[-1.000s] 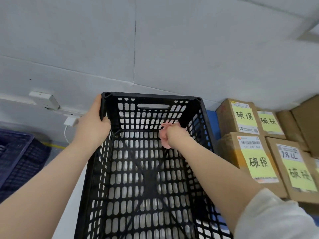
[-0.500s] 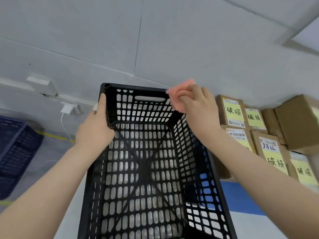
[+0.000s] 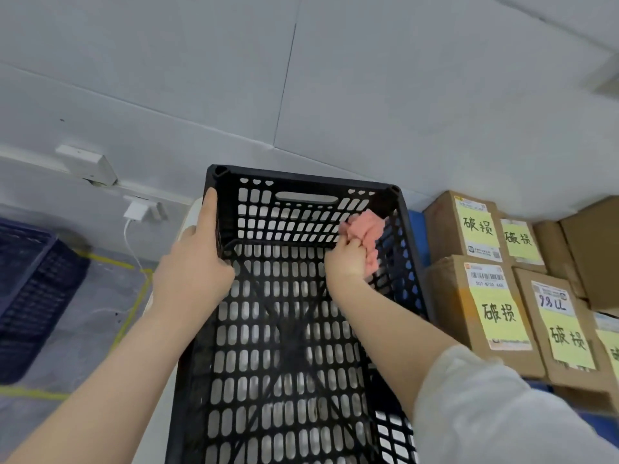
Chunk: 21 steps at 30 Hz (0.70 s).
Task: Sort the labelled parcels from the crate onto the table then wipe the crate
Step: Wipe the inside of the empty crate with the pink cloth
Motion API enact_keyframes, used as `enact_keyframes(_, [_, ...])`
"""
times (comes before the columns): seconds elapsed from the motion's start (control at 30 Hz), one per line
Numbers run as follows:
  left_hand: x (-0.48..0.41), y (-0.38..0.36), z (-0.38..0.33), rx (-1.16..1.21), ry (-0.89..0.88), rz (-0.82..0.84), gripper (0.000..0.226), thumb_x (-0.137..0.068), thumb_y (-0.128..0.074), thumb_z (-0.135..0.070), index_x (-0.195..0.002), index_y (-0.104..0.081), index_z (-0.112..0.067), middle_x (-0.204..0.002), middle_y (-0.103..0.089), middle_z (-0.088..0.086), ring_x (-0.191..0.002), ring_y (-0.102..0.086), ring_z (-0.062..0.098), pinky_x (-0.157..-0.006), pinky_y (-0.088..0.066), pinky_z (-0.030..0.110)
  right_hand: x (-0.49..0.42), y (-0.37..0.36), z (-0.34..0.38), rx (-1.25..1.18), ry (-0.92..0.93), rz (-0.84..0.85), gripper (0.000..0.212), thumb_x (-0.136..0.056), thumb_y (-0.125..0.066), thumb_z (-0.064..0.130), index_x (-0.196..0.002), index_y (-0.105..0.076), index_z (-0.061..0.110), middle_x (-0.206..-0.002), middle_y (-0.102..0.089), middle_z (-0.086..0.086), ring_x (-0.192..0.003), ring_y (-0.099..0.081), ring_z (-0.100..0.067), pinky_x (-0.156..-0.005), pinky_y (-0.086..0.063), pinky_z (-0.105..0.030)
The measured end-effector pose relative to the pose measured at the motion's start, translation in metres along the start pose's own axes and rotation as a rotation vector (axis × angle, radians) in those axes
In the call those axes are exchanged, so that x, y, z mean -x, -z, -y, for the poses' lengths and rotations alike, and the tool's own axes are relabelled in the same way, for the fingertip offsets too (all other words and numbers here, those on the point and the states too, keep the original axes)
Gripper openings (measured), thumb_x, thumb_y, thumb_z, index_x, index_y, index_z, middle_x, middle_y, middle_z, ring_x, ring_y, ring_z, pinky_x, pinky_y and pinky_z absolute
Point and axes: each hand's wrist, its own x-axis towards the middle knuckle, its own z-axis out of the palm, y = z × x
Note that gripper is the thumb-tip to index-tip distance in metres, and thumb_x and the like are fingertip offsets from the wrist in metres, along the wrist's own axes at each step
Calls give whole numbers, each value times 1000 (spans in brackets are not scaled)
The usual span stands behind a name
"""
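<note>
A black perforated plastic crate (image 3: 301,189) stands in front of me with nothing inside it. My left hand (image 3: 194,262) grips its left wall near the far left corner, thumb inside. My right hand (image 3: 348,262) reaches into the crate and holds a crumpled pink cloth (image 3: 363,231), pressed against the inside of the far right corner. Several brown cardboard parcels (image 3: 482,313) with yellow handwritten labels sit stacked to the right of the crate.
A grey wall rises just behind the crate. A dark blue crate (image 3: 30,296) sits on the floor at the left, beside yellow floor tape. A white charger (image 3: 135,209) with its cable hangs from a wall socket.
My right hand with the pink cloth was on the crate's far rim half a second ago; it has dropped back inside, to the far right corner. My left hand keeps its grip.
</note>
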Motion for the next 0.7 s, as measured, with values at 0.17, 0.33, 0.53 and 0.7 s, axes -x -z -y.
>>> enact_keyframes(0.17, [0,0,-2,22,-3,-17,102,-76,-47,1,-150,7,-43,-89,-51,5,-70,-48,26,-56,-32,34,-7,-26,16,-625,-261,68,46,-96,-40,18,-142,-41,17,-151,-32,-12,-133,-34,-29,-108,-32,-45])
enact_keyframes(0.33, [-1,0,-1,31,5,-10,103,-73,-46,1,-149,7,-44,-85,-52,6,-70,-52,28,-59,-37,36,-13,-28,11,61,50,139,50,-92,-52,20,-141,-45,12,-153,-27,-16,-140,-24,-37,-114,-19,-53])
enact_keyframes(0.53, [0,2,-3,43,12,4,103,-73,-46,0,-149,7,-46,-81,-52,5,-64,-51,25,-55,-34,33,-6,-35,-5,612,187,-32,49,-86,-64,28,-132,-54,17,-148,-32,-18,-135,-27,-45,-108,-17,-65])
enact_keyframes(0.7, [1,1,-2,48,11,8,102,-74,-47,0,-149,6,-46,-89,-53,9,-75,-56,37,-61,-40,38,7,13,-16,575,234,46,21,-82,-55,10,-99,-67,16,-105,-59,-4,-79,-49,-22,-69,-30,-36])
